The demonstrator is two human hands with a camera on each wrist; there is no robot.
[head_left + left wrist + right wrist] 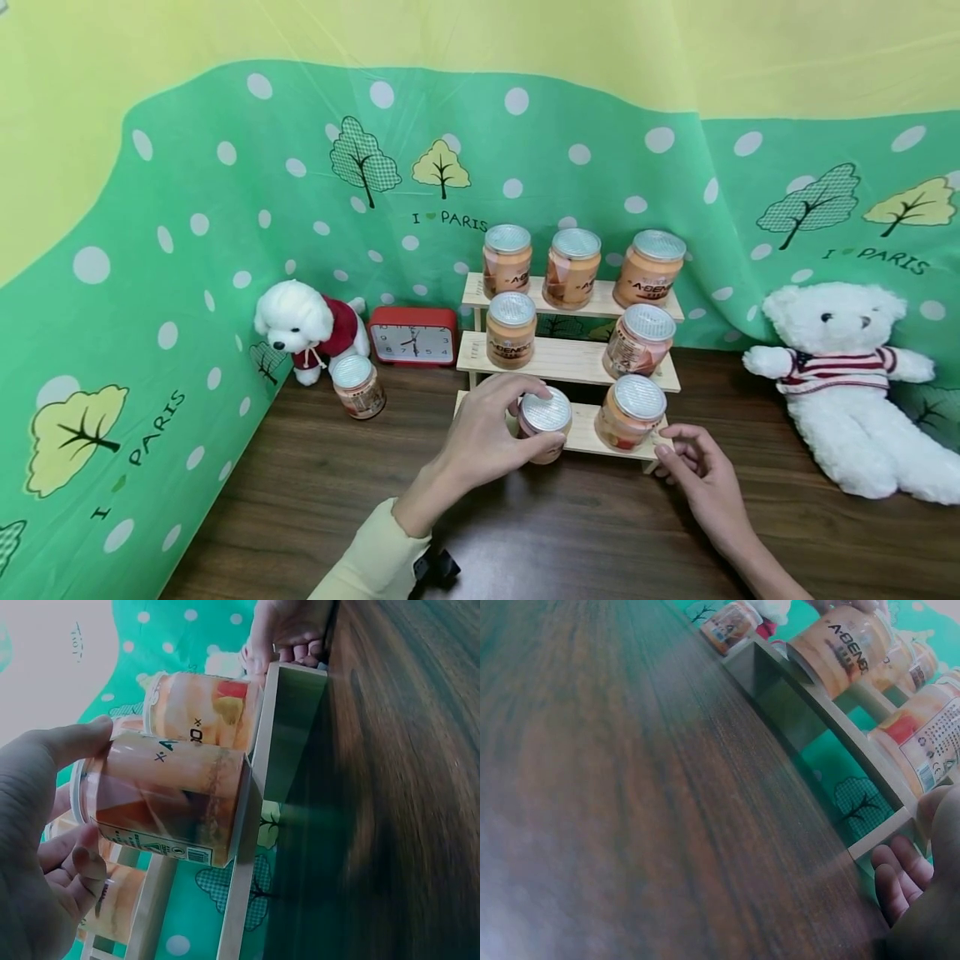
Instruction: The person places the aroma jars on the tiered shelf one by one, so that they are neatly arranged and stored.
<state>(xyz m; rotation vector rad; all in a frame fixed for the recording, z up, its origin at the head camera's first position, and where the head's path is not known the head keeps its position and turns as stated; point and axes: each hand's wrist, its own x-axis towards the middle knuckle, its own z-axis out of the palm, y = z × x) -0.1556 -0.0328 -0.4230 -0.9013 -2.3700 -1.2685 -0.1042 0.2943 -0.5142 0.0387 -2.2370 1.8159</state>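
My left hand (491,429) grips a jar (546,417) with a silver lid and orange label, thumb and fingers at its lid end. This jar (161,799) is on the lowest step of a wooden tiered rack (581,437). At the rack's right end, my right hand (701,479) holds the edge of the lowest step between thumb and fingers. In the right wrist view, the thumb of the right hand (930,855) is at the step's corner, with fingers beside the end support. Another jar (632,412) stands on that step, close to the right hand.
Two jars stand on the middle step (566,360) and three on the top step (588,308). On the left are a single jar (360,387), a white toy dog (300,321) and a red clock (413,337). A white teddy bear (840,392) sits at right.
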